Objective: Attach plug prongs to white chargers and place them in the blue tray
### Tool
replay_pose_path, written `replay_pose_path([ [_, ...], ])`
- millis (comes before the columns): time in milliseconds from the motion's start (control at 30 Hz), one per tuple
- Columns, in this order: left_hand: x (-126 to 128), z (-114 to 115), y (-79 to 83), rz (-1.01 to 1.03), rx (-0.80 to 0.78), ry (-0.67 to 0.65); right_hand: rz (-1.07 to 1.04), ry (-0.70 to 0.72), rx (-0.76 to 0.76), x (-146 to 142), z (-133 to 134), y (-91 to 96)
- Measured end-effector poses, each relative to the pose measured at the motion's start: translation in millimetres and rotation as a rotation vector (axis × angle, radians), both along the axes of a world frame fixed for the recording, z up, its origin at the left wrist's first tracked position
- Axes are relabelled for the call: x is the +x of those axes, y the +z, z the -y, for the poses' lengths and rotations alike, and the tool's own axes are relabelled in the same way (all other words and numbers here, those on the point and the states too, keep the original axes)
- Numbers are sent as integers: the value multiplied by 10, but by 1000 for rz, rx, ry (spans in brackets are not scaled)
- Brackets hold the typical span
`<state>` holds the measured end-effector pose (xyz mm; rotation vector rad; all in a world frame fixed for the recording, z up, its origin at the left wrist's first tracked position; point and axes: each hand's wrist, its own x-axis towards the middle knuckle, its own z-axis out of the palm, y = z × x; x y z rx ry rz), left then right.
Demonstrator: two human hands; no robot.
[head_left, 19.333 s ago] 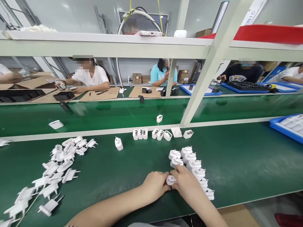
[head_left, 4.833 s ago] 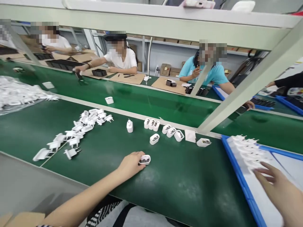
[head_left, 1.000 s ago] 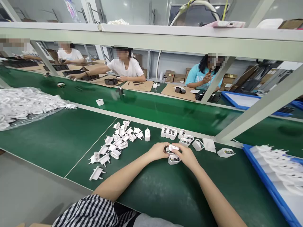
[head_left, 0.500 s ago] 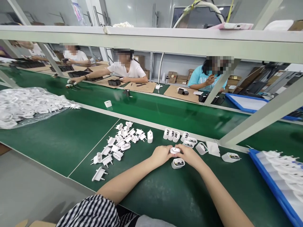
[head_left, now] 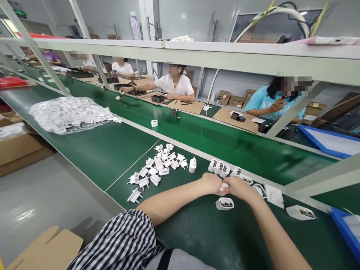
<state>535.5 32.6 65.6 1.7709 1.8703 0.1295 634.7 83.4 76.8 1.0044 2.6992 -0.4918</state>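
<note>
Over the long green workbench [head_left: 227, 240], the left hand [head_left: 211, 183] and right hand [head_left: 239, 186] pinch a white plastic charger [head_left: 224, 186] between them, fingers covering more of it than half a second ago. An open-topped white oval housing [head_left: 225, 204] stands just nearer the person.

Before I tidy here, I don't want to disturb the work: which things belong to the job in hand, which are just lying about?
Seemingly in the job:
white piece, held by left hand and right hand
open casings
loose pronged pieces
bag of white parts

Probably just lying about:
pink item on the shelf
bottle
cardboard flaps, lower left
</note>
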Motion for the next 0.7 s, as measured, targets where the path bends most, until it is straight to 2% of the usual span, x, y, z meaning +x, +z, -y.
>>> replay_pose_path([
  [67, -67, 143, 22, -93, -9, 92, -12, 4, 0, 26, 28, 3],
  [133, -238, 304, 46, -202, -12, 196, -23, 5, -1, 72, 65, -15],
  [233, -640, 504, 29, -359, 34, 380, -65, -12, -18, 172, 109, -36],
  [300, -895, 590, -38, -427, 75, 455, -133, -51, -3, 254, 130, -6],
  [367, -1056, 649, -134, -453, 101, 463, -219, -110, 49, 343, 160, 68],
  [467, -1115, 713, -261, -465, 125, 434, -337, -174, 95, 465, 248, 207],
  [567, -1090, 711, -308, -482, 183, 440, -409, -169, 37, 544, 376, 279],
  [700, -1119, 579, -292, -404, 209, 442, -401, -154, -64, 588, 494, 229],
])
